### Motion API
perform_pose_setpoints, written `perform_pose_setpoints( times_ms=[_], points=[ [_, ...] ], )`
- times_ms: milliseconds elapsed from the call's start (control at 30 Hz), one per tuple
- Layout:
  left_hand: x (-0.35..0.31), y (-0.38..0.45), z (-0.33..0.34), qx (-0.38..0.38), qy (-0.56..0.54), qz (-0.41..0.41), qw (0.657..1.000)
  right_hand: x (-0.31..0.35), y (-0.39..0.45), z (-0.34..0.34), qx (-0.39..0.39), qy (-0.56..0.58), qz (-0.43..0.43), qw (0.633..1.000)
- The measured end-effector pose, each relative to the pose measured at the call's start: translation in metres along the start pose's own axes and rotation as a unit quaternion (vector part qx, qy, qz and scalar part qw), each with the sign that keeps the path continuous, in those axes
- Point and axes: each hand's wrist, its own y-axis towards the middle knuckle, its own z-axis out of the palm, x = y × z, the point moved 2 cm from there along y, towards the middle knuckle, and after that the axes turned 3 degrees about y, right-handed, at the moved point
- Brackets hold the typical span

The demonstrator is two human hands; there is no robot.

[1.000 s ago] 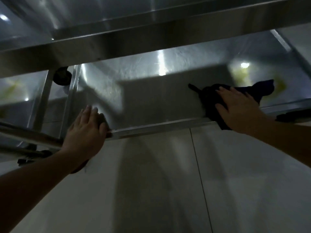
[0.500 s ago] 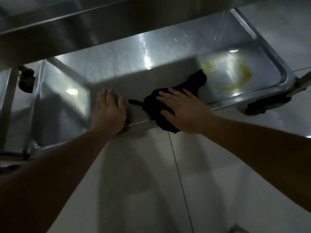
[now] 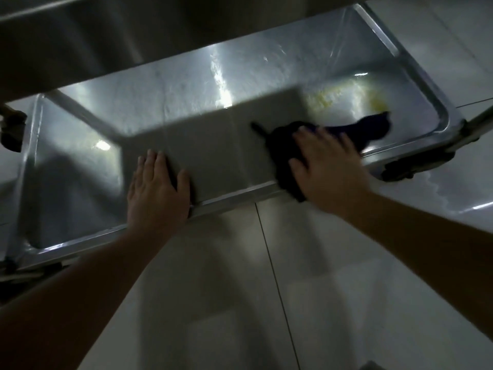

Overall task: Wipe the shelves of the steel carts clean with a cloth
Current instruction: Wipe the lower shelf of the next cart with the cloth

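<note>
Pale floor tiles [image 3: 333, 303] fill the lower half of the view, dimly lit, with a dark grout line running from 12 toward 5 o'clock between the person's two forearms. Above them lies the low steel shelf [image 3: 213, 156] of a cart, a shallow tray with a raised rim and rounded corners. An upper shelf [image 3: 106, 36] of the same cart overhangs it from 11 o'clock, hides the far strip of the tray and throws a broad square shadow across its middle. A black caster [image 3: 416, 164] sits under the tray's corner at 3 o'clock, and another dark wheel [image 3: 10, 132] shows at 9 o'clock. A slanted steel bar crosses the tray's left part.

Bright glare streaks mark the steel, and a yellowish stain [image 3: 346, 100] spreads over the tray's right part, toward 2 o'clock.

The dark cloth [image 3: 373, 129], crumpled and blurred, lies on the tray at about 2 o'clock, one end reaching toward the stain and the other draped over the near rim. The right hand [image 3: 328, 166] presses flat on it, fingers straight and spread. The left hand [image 3: 154, 190] rests palm down on the near rim at about 9 o'clock from the cloth, well apart from it, fingers straight and close together, holding nothing.
</note>
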Motion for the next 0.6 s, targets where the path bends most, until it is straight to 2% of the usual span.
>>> perform_pose_setpoints(
  times_ms=[100, 167, 233, 367, 467, 600],
  points=[
    [0.003, 0.000, 0.001, 0.004, 0.000, 0.009, 1.000, 0.040, -0.007, 0.013, 0.047, 0.010, -0.108, 0.993],
    [0.007, 0.001, 0.002, 0.006, -0.001, 0.016, 1.000, 0.031, 0.001, 0.010, 0.089, 0.018, -0.149, 0.985],
    [0.009, 0.002, 0.002, 0.011, -0.002, 0.023, 1.000, 0.001, 0.007, 0.000, 0.085, 0.014, -0.151, 0.985],
    [0.010, 0.002, 0.001, 0.014, -0.001, 0.029, 0.999, -0.095, 0.017, -0.025, 0.020, 0.001, -0.019, 1.000],
    [0.010, 0.002, 0.002, 0.012, 0.000, 0.033, 0.999, -0.164, 0.033, -0.043, 0.003, -0.015, 0.086, 0.996],
    [0.010, 0.002, 0.001, 0.008, 0.005, 0.031, 0.999, -0.181, 0.055, -0.045, -0.016, 0.005, 0.233, 0.972]
  ],
)
